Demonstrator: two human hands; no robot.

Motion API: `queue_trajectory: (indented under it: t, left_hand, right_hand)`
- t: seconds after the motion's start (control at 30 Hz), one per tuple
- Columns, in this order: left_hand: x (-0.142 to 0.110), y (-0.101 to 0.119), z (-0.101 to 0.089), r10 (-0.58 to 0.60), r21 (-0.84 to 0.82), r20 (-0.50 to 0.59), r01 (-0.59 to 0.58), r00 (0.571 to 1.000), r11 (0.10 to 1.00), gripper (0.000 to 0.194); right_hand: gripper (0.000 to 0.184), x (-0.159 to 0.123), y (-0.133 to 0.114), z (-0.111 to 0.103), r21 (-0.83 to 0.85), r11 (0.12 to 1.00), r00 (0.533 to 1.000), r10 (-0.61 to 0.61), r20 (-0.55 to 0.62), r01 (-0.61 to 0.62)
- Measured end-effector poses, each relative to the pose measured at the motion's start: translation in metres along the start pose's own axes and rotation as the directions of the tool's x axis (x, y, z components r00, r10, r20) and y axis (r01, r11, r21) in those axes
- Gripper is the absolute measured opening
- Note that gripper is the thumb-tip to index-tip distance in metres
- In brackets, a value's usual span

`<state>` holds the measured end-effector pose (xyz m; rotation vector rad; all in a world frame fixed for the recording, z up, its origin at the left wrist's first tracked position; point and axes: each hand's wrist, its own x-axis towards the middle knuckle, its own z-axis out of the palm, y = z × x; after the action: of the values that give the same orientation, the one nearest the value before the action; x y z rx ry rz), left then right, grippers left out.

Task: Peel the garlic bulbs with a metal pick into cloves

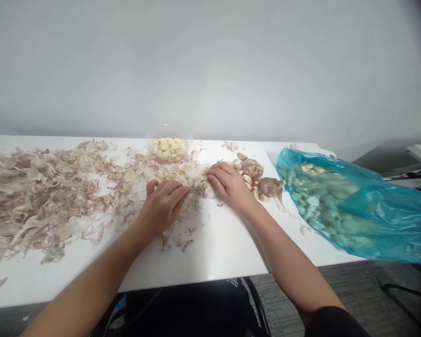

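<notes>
White laminate bench (pixel 210 262) stretches across in front of us, with a black bag (pixel 192 306) just below its near edge and dark carpet (pixel 340 299) on the floor to the right. Closest to us, our left hand (pixel 161 206) and right hand (pixel 229 185) meet near the middle of the bench, a partly skinned garlic bulb (pixel 204 183) held between them. Our right fingers (pixel 217 174) are curled closed over its right side, while our left fingers (pixel 175 188) are clenched from the other side, a thin pale sliver (pixel 195 190) reaching from them to the bulb, too small to name. Drifts of papery garlic skins (pixel 45 196) cover the bench to the left. Just beyond our right hand lie two whole garlic bulbs (pixel 252 168) and loose garlic cloves (pixel 247 179). Further back sits a clear bowl (pixel 168 149) of peeled cloves, and to the right a blue plastic bag (pixel 354 210) bulges with more. A grey wall (pixel 210 70) closes the room behind.
</notes>
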<state>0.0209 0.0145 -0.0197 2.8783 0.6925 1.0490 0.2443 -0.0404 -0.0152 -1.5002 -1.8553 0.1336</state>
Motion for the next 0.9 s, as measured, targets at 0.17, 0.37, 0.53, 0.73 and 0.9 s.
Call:
queue_trajectory:
  t: [0.17,0.37,0.53,0.73,0.9]
  left_hand:
    - [-0.001,-0.001,-0.005,-0.062,-0.010,-0.018,0.062,0.998,0.998,0.011]
    - [-0.003,-0.003,-0.008,-0.133,-0.037,-0.023,0.132,0.991,0.991,0.013]
    - [-0.006,-0.007,-0.004,-0.225,-0.090,-0.114,0.216,0.968,0.972,0.015]
    - [-0.008,-0.015,0.000,-0.278,-0.129,-0.227,0.254,0.933,0.959,0.017]
    - [-0.007,-0.019,-0.003,-0.300,-0.178,-0.322,0.254,0.898,0.951,0.018]
  right_hand:
    - [0.023,0.001,-0.001,-0.003,0.045,0.999,1.000,-0.008,-0.017,0.009]
    - [0.018,0.001,-0.002,-0.003,0.054,0.997,0.989,-0.055,-0.139,0.063]
    - [0.012,0.001,0.002,-0.006,0.025,0.994,0.925,-0.090,-0.370,0.107]
    - [0.019,0.000,0.010,0.001,0.025,0.999,0.888,-0.027,-0.460,0.043]
    - [0.023,0.009,-0.008,0.002,-0.046,0.997,0.863,-0.076,-0.499,0.062]
